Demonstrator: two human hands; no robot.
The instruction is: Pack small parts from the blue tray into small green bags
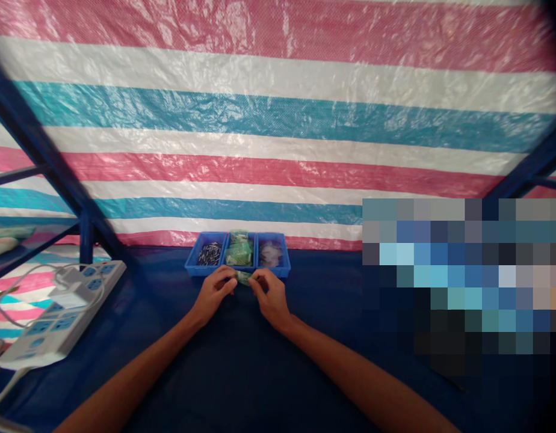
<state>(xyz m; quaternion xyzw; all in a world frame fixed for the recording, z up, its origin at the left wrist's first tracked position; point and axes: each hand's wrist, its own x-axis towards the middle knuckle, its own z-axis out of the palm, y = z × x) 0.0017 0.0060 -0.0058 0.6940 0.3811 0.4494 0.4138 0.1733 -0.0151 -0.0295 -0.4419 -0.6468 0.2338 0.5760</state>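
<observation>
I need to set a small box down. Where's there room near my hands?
Dark blue cloth lies bare below your left hand and right hand, and out toward the white power strip. It's crowded at the blue divided tray, behind the green packet they hold. The far right is pixelated.

A small green packet (243, 277) of glossy, crumpled-looking wrapping is pinched between the left hand (212, 294) and the right hand (271, 298). It lies roughly level, its length running across between them. Fingers cover both ends, and any printing is too small to read.
</observation>
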